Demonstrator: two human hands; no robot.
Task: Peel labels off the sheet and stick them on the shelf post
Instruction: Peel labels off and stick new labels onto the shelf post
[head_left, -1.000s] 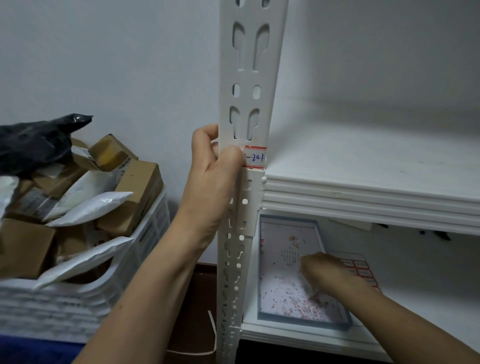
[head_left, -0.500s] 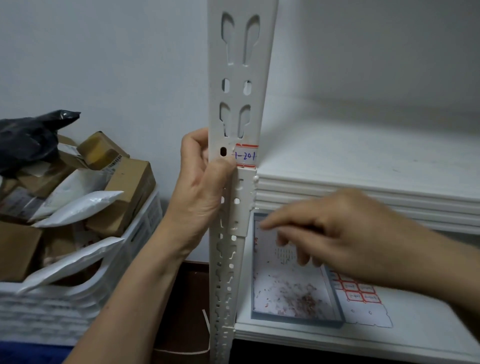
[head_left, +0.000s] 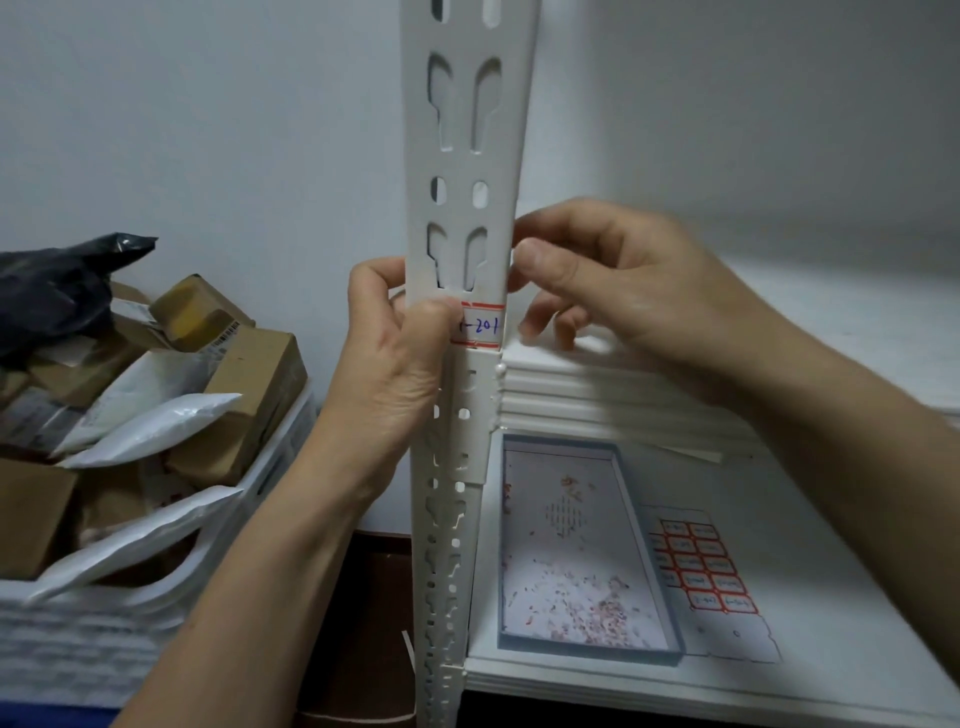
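Note:
The white slotted shelf post (head_left: 467, 130) stands upright in the middle. A red-bordered label (head_left: 483, 327) with blue writing is stuck on it, just above the shelf joint. My left hand (head_left: 395, 374) grips the post from the left, its thumb pressing the label's left part. My right hand (head_left: 623, 291) is at the post's right edge just above the label, with thumb and forefinger close together there. I cannot tell whether they pinch anything. The label sheet (head_left: 701, 566), with several red-bordered labels, lies flat on the lower shelf.
A shallow blue-rimmed tray (head_left: 644, 545) holding red paper scraps lies beside the label sheet on the lower shelf (head_left: 831, 649). A white crate (head_left: 104, 639) piled with parcels and mailer bags stands at the left. The upper shelf board (head_left: 623, 395) juts out behind my right hand.
My right hand rose from the tray and label sheet on the lower shelf to the post's right edge beside the label. My left hand kept its grip on the post.

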